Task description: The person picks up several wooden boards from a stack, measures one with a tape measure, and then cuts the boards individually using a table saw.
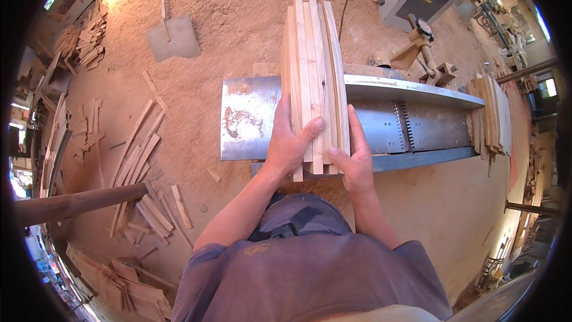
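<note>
A bundle of several long wooden strips [311, 71] is held upright on edge between my two hands, pointing away from me. My left hand [292, 137] grips its left side, thumb across the top. On the right side my right hand [356, 158] closes round it, with its thumb on the near end. The strips' near ends are uneven, one sticking out toward me. Beneath the bundle lies the metal bed of a jointer planer [250, 119], rust-spotted at its left end. The fingers under the wood are hidden.
A fence [417, 88] runs along the planer's far side, and a toothed cutter slot [403, 126] crosses its bed. More boards [493, 116] are stacked at the right end. Scrap strips [140, 158] and a flat shovel [173, 37] lie on the sawdust floor. A grey machine cabinet [426, 0] stands far right.
</note>
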### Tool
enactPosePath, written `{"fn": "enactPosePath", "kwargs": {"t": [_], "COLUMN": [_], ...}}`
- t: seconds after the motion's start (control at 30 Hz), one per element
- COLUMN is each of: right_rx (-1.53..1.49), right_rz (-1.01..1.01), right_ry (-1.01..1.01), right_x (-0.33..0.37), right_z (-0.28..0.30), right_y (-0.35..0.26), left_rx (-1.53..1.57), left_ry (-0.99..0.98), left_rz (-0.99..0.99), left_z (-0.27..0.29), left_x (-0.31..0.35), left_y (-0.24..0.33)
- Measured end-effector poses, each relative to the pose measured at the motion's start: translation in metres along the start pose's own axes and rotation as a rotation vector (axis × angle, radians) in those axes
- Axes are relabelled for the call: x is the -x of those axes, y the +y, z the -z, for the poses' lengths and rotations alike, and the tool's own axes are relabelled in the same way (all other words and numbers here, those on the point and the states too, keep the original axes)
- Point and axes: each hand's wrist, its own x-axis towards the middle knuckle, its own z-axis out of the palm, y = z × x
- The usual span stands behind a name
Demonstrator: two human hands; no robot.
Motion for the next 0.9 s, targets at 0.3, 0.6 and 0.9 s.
{"fn": "enactPosePath", "kwargs": {"t": [0.3, 0.6, 0.9], "right_rx": [1.434, 1.593, 1.621], "right_rz": [0.405, 0.29, 0.25], "right_ry": [-0.07, -0.083, -0.074], "right_x": [0.02, 0.016, 0.018], "right_z": [-0.048, -0.056, -0.064], "right_y": [-0.054, -0.033, -0.034], "left_rx": [0.277, -0.117, -0.149], "left_ry": [0.082, 0.158, 0.19], "left_rz": [-0.027, 0.105, 0.376], "left_z": [0.0, 0.044, 0.251], "left_x": [-0.001, 0.012, 0.027], "left_y": [-0.014, 0.017, -0.024]}}
